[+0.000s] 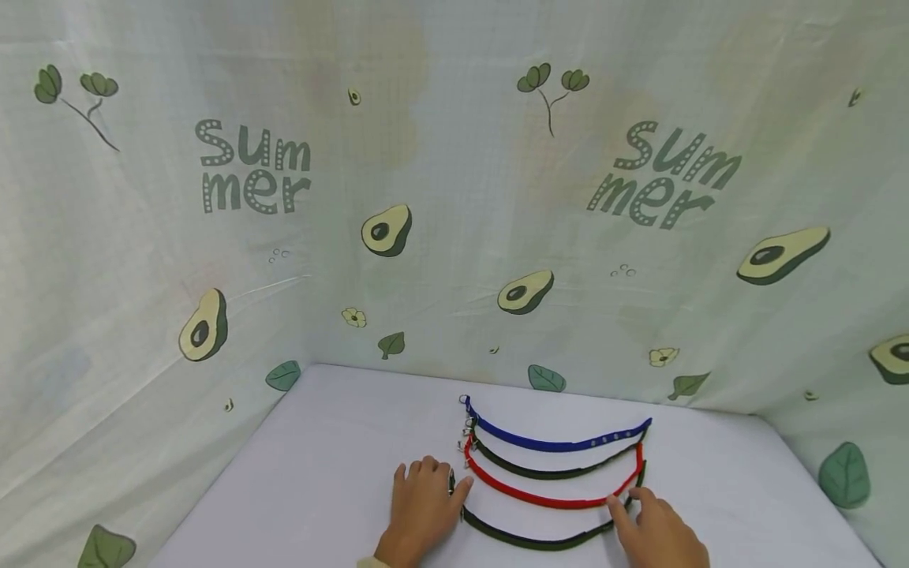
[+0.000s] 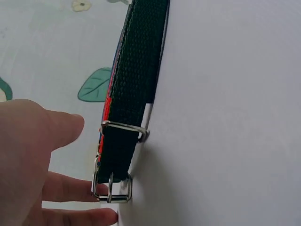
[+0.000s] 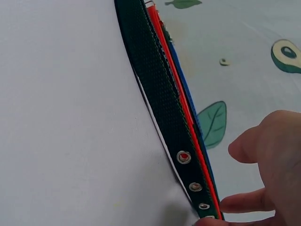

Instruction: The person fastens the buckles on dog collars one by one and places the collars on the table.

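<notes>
Several buckled collars stand on edge in curved rows on the white table. The front one is a dark green collar [image 1: 540, 544]; behind it come a red collar [image 1: 540, 500], another dark green collar [image 1: 554, 475] and a blue collar [image 1: 554, 446]. My left hand [image 1: 426, 505] lies at the front collar's left end, its fingertips right by the metal buckle [image 2: 111, 198] and the thumb apart from the strap. At the other end is my right hand [image 1: 660, 528], thumb and finger spread, fingertips beside the strap's eyelets [image 3: 195, 187].
A pale cloth [image 1: 454, 158] printed with avocados, leaves and lettering hangs behind and at both sides of the white table [image 1: 319, 457]. The rear collars' metal buckles [image 1: 469, 430] cluster at their left ends.
</notes>
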A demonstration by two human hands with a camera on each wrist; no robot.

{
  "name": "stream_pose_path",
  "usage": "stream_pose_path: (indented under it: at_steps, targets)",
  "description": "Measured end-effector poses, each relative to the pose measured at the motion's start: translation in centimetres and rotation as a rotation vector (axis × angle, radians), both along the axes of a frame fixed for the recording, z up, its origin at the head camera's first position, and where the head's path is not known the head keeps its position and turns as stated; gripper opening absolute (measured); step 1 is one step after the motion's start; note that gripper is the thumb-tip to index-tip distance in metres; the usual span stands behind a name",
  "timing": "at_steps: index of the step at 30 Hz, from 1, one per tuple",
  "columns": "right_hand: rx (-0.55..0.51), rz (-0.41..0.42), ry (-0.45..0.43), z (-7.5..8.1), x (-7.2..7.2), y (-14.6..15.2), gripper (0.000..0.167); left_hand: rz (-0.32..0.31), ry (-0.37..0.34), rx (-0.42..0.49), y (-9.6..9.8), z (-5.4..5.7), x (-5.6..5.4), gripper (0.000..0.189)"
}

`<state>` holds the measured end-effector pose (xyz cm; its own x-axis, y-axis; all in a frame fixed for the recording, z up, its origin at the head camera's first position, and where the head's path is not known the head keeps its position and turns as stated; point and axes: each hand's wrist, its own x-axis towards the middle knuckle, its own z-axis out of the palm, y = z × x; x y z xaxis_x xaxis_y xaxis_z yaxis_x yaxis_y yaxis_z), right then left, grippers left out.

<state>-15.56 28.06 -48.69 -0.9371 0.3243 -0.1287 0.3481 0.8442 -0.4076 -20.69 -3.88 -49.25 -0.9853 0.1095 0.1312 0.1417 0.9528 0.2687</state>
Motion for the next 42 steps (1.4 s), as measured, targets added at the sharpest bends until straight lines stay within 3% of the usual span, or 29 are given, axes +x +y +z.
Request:
stream_pose_path:
  at_steps: [10,21,26,32,37,42]
  targets:
    - [-0.035,-0.022,-0.020,0.3,-0.8,-1.1,0.076,0.035,0.017,-0.031,0.5,0.1,-0.2,0.053]
    - [-0.064,-0.004,0.082,-0.6,-0.4,-0.9,0.074,0.062,0.010,-0.063,0.7,0.0,0.0,0.054]
    - [-0.122,-0.036,0.108,-1.1,-0.2,-0.5,0.075,0.054,0.022,-0.062,0.6,-0.1,-0.1,0.053]
    - [-0.072,-0.101,0.060,-1.0,-0.2,-0.8,0.077,0.044,0.049,-0.049,0.3,-0.3,-0.2,0.050]
    - [-0.067,-0.071,0.058,-0.9,-0.1,-0.7,0.056,0.029,0.096,-0.041,0.2,-0.5,-0.2,0.044]
    - [-0.092,-0.059,0.066,-1.4,-0.2,-0.4,0.036,0.017,0.172,0.025,-0.2,-0.9,-0.3,0.030]
